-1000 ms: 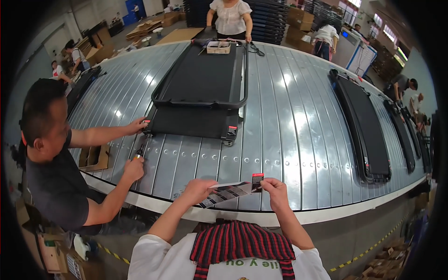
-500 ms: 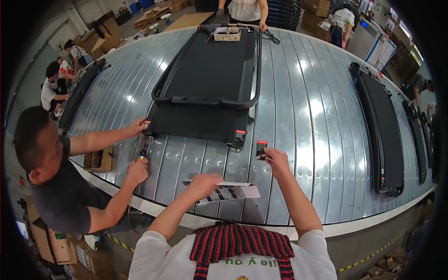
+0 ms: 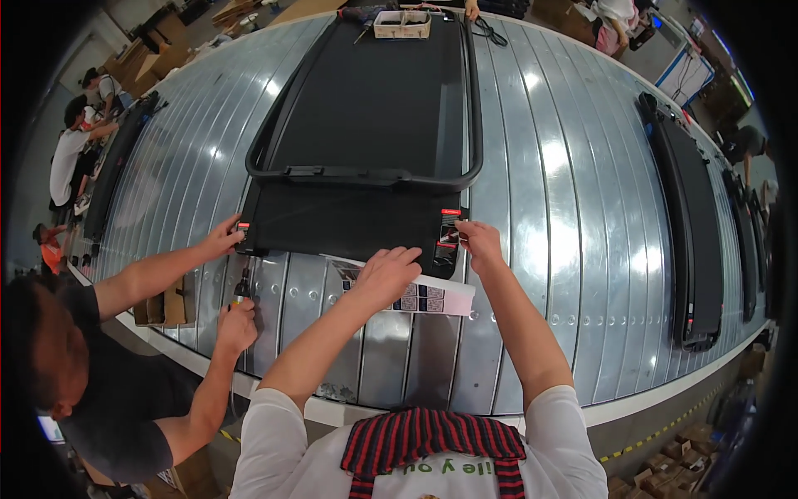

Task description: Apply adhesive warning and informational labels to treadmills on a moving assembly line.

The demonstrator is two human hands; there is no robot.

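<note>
A black treadmill (image 3: 366, 108) lies on the slatted metal table, its folded handrail frame (image 3: 341, 175) across the deck. My left hand (image 3: 387, 274) is closed on a sheet of stickers (image 3: 432, 298), white with dark printed blocks, just off the treadmill's near edge. My right hand (image 3: 482, 243) pinches a black-and-red sticker (image 3: 450, 218) over the near right corner; whether it touches the surface I cannot tell. Just below it, another red-and-black label (image 3: 445, 252) sits on that corner. A similar label (image 3: 242, 227) is at the near left corner, by a co-worker's hand (image 3: 220, 237).
At my left, the co-worker's other hand holds a screwdriver-like tool (image 3: 242, 287). A small open tray (image 3: 402, 25) and a power drill (image 3: 366, 14) rest at the treadmill's far end. More treadmills (image 3: 686, 224) lie to the right. An open carton (image 3: 166, 306) stands near the co-worker.
My right hand has carried the sticker forward and left to the treadmill's near right corner. My left hand and the sticker sheet have moved forward, close to the treadmill's edge.
</note>
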